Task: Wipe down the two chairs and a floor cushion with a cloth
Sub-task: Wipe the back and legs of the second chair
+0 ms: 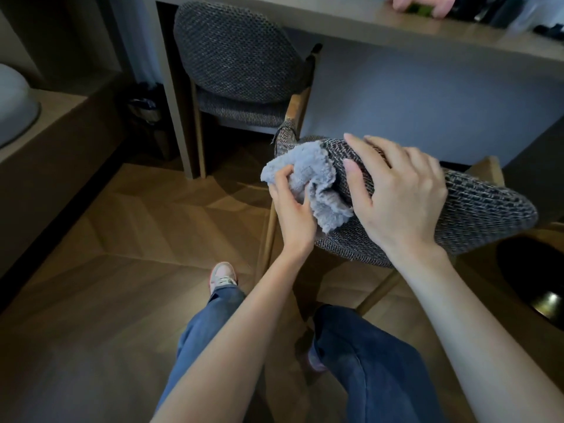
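A: Start big. What frames this?

B: A long pale wooden bench (396, 22) runs beyond both grips, and a herringbone wood floor (106, 239) lies beneath them.

A: And the chairs?

B: Two. A dark tweed chair with a rounded back and wooden legs (238, 53) is tucked under the bench, beyond the left grip and well apart from it. A matching tweed chair nearest the person (476, 209) sits directly under both grips, and only its backrest and a few wooden legs show.

A: The cloth?

B: A fluffy pale grey cloth (308, 169), bunched up, is pressed against the left end of that backrest, just left of the right grip.

A: How do the grips stand?

B: The left grip (293, 206) pinches the cloth, thumb and fingers curled into its folds. The right grip (396, 190) is spread, its fingers laid over the backrest's top and holding nothing. I'd judge it is steadying the chair.

A: How far along?

B: Partway at most, I'd guess. The wiping is on the near backrest. Nothing shows whether its seat or the tucked-in chair has been wiped. I can't pick out the floor cushion for certain. A pale grey rounded shape (15, 102) far left of the left grip might be it, but it's too cut off to tell. The far chair and the cushion probably remain.
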Available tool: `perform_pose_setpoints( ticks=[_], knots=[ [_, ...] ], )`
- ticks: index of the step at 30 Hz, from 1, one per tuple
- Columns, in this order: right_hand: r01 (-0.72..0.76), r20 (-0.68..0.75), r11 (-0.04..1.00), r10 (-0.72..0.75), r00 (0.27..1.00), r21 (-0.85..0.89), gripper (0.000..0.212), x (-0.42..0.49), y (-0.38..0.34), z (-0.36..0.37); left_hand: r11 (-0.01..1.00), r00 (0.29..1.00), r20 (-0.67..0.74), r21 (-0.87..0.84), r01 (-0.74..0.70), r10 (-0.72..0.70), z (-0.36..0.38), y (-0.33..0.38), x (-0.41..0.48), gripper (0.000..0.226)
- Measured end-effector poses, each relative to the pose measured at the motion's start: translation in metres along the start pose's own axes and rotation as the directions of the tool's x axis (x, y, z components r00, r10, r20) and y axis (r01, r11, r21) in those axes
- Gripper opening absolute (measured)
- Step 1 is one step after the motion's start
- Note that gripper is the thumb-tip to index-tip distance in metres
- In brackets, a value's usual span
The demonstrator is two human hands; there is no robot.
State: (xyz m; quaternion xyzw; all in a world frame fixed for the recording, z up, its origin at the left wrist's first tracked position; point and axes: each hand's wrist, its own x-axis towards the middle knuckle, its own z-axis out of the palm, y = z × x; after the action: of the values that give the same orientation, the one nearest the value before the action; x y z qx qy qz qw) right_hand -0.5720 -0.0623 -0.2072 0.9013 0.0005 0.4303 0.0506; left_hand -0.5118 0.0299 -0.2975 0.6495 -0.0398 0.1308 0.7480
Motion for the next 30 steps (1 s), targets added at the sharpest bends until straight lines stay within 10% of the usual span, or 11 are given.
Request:
perform_pose_setpoints(
  ticks=[7,14,21,30],
  knots=[
    [-0.047,-0.154,0.997,0.037,0.987,-0.062,0.031,0.0,-0.003,0.016,0.907,0.95,-0.086,0.282,0.313,-0.301,-0.025,-0.056,0.009,0.034],
    [-0.069,-0.17,0.995,0.057,0.984,-0.069,0.031,-0.001,-0.002,0.019,0.859,0.929,-0.343,0.425,0.284,-0.138,-0.06,-0.039,0.026,0.035],
    [-0.063,-0.176,0.995,0.049,0.983,-0.075,0.029,0.001,0.0,0.017,0.979,0.937,-0.284,-0.034,0.202,-0.203,-0.003,0.014,0.037,0.027],
    [-0.065,-0.218,0.993,0.042,0.975,-0.096,0.028,0.002,0.0,0.022,0.964,0.892,-0.366,-0.1,0.247,-0.266,0.039,0.005,0.043,0.04]
  ],
)
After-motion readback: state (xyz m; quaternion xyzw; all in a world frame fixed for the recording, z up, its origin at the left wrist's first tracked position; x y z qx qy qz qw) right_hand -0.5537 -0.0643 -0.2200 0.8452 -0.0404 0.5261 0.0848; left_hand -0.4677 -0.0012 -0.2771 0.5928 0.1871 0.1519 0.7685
